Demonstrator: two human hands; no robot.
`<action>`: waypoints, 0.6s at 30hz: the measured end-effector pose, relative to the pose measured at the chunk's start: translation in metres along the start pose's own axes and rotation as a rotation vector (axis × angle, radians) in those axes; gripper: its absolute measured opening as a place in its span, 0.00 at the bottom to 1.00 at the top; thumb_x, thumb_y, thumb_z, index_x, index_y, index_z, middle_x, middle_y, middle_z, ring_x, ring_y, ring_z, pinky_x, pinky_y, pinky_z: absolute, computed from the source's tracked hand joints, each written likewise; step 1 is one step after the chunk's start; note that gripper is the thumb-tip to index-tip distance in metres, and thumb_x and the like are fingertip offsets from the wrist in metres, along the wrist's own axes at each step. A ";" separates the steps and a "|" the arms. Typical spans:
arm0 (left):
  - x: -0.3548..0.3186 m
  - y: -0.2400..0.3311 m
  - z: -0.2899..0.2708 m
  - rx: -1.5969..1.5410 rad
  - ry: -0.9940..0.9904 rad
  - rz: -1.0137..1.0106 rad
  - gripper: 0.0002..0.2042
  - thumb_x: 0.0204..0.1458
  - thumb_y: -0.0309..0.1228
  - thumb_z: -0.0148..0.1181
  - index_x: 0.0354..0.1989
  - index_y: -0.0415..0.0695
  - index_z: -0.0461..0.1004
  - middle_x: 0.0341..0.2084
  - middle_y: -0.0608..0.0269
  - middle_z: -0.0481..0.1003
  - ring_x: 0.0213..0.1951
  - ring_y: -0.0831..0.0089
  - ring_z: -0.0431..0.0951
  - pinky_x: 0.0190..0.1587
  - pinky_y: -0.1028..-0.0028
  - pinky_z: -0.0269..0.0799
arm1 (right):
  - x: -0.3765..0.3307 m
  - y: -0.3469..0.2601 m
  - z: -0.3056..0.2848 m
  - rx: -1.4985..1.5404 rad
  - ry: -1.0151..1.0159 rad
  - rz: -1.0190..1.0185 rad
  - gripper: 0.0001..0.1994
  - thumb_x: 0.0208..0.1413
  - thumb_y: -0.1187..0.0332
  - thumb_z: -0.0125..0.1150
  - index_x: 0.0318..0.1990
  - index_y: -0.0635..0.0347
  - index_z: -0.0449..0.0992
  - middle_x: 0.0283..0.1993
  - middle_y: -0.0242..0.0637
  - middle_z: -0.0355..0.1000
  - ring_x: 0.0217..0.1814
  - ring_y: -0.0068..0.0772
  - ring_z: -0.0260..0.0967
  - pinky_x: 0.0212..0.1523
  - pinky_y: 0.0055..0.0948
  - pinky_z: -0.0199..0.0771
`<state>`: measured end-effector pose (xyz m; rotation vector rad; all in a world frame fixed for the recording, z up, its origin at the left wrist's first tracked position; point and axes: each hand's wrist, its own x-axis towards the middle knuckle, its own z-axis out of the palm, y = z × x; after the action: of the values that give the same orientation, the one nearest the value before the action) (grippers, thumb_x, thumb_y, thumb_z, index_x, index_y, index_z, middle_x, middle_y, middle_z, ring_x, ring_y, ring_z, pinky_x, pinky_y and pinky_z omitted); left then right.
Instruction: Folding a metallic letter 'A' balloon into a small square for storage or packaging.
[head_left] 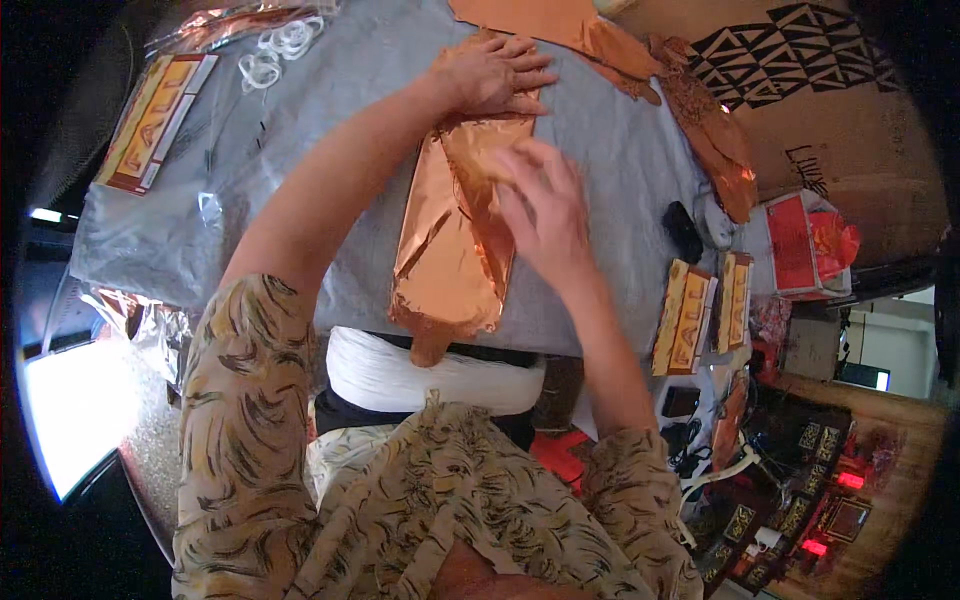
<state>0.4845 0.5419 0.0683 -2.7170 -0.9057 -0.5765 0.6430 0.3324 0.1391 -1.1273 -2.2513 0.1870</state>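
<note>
A long piece covered in shiny copper-coloured foil (450, 270) lies on the grey cloth-covered table, pointing away from me. Its near end narrows to a short rough tab over the table's front edge. My left hand (488, 78) presses flat on the far part, fingers spread. Over the middle, my right hand (548, 210) is closed, its fingertips on a small yellowish-tan pad (484, 165). The pad is blurred against the foil, so its exact material cannot be told. Creases and a dark diagonal line run through the foil beside it.
More copper foil sheets (560, 35) lie at the far edge. Orange-and-brown flat boxes (150, 125) (684, 318) sit left and right. White coiled bands (285, 45) lie far left. A black object (682, 232) rests on the right, near a red-and-white box (795, 240). A large cardboard box (800, 130) stands behind.
</note>
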 end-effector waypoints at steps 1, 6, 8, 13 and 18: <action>-0.002 -0.001 0.001 0.010 -0.001 -0.001 0.38 0.63 0.68 0.43 0.75 0.57 0.64 0.76 0.61 0.60 0.77 0.53 0.54 0.76 0.51 0.51 | 0.004 0.010 0.003 0.004 0.006 -0.008 0.22 0.59 0.66 0.66 0.62 0.53 0.78 0.59 0.43 0.72 0.58 0.49 0.70 0.61 0.48 0.67; -0.010 0.000 0.006 -0.096 0.084 -0.019 0.35 0.65 0.63 0.48 0.72 0.53 0.67 0.75 0.60 0.61 0.76 0.53 0.57 0.75 0.47 0.51 | 0.002 0.027 0.023 -0.235 -0.153 -0.076 0.22 0.60 0.64 0.65 0.63 0.42 0.79 0.57 0.36 0.69 0.56 0.43 0.65 0.59 0.43 0.63; -0.003 0.004 -0.009 -0.093 0.099 -0.008 0.34 0.65 0.60 0.52 0.73 0.52 0.66 0.73 0.59 0.66 0.75 0.53 0.60 0.74 0.49 0.56 | -0.002 0.029 0.021 -0.218 -0.161 -0.037 0.22 0.61 0.62 0.64 0.63 0.40 0.79 0.59 0.34 0.68 0.58 0.42 0.63 0.61 0.44 0.60; -0.017 -0.021 -0.036 -0.822 0.412 -0.278 0.23 0.66 0.40 0.62 0.67 0.48 0.72 0.60 0.55 0.78 0.62 0.55 0.77 0.63 0.62 0.74 | 0.002 0.025 0.026 -0.217 -0.161 -0.056 0.23 0.60 0.60 0.65 0.64 0.39 0.78 0.58 0.34 0.68 0.58 0.42 0.64 0.60 0.43 0.61; -0.075 -0.032 -0.096 -0.554 0.350 -0.256 0.18 0.61 0.28 0.65 0.60 0.45 0.78 0.56 0.55 0.80 0.57 0.55 0.80 0.61 0.61 0.75 | -0.002 0.031 0.023 -0.259 -0.134 -0.043 0.21 0.61 0.59 0.63 0.63 0.37 0.79 0.56 0.32 0.69 0.57 0.40 0.65 0.59 0.43 0.63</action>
<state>0.3818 0.4964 0.1250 -2.8105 -1.1341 -1.4992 0.6517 0.3537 0.1077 -1.2286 -2.4695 -0.0498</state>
